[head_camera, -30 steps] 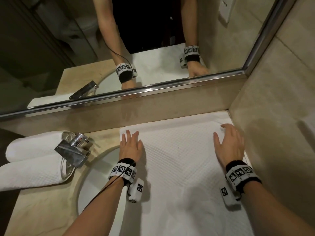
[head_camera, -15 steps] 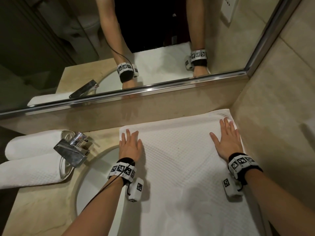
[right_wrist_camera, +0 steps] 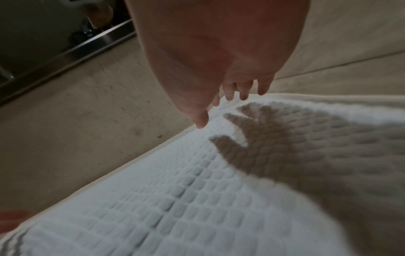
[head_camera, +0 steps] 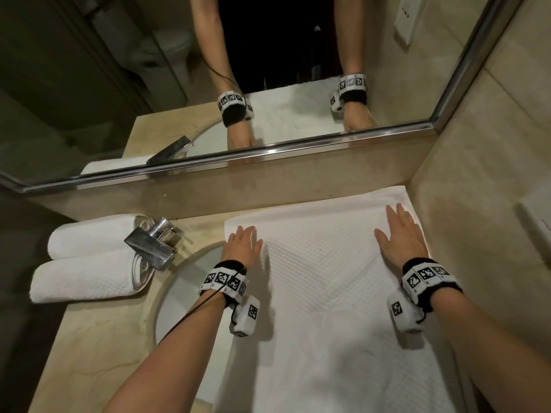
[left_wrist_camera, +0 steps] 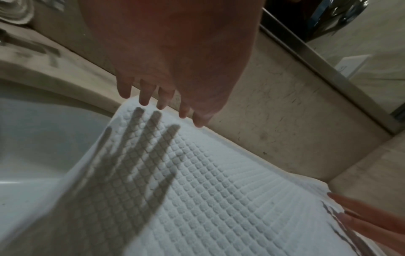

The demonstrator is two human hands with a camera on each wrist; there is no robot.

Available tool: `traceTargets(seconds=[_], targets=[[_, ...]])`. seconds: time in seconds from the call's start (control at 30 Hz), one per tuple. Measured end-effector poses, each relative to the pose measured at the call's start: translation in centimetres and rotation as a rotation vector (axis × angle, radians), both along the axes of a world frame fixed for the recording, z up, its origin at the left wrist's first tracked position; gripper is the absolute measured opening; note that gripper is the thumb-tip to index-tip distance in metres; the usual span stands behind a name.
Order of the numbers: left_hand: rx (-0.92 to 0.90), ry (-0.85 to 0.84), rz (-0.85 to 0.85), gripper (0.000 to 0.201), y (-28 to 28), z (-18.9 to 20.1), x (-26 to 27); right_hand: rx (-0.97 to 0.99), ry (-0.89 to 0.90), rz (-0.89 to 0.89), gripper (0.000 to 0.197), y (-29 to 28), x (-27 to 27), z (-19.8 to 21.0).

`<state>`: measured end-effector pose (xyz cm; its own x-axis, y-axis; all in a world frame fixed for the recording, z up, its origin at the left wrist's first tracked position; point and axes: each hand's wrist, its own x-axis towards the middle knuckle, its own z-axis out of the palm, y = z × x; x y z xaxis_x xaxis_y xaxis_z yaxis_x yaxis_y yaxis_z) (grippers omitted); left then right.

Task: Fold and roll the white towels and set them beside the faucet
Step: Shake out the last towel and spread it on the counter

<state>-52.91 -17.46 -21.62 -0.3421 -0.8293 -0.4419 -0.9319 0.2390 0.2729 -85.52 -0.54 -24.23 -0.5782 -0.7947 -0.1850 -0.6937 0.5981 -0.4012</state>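
Observation:
A white waffle-weave towel (head_camera: 322, 281) lies spread flat on the beige counter, right of the sink, its far edge near the backsplash. My left hand (head_camera: 241, 245) lies flat with straight fingers near the towel's far left corner (left_wrist_camera: 131, 104). My right hand (head_camera: 401, 234) lies flat with straight fingers near the far right corner, close to the side wall. In the wrist views both hands (left_wrist_camera: 166, 97) (right_wrist_camera: 230, 97) hover just over the towel (right_wrist_camera: 197, 190), casting shadows on it. Two rolled white towels (head_camera: 86, 260) lie left of the chrome faucet (head_camera: 155, 242).
The white sink basin (head_camera: 190, 281) sits partly under the towel's left edge. A mirror with a metal frame (head_camera: 268, 150) runs along the back. A tiled wall (head_camera: 477, 234) bounds the counter on the right. Bare counter (head_camera: 98, 347) lies front left.
My right hand slid forward toward the towel's far right corner and flattened its fingers. My left hand stayed near the far left corner.

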Motion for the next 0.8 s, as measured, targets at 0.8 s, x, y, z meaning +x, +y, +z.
traceTargets(seconds=[0.8], targets=[[0.091,0.204,0.147,0.02,22.6,1.0,11.8,-0.185,-0.405,-0.367,0.027,27.3,17.5,3.4]])
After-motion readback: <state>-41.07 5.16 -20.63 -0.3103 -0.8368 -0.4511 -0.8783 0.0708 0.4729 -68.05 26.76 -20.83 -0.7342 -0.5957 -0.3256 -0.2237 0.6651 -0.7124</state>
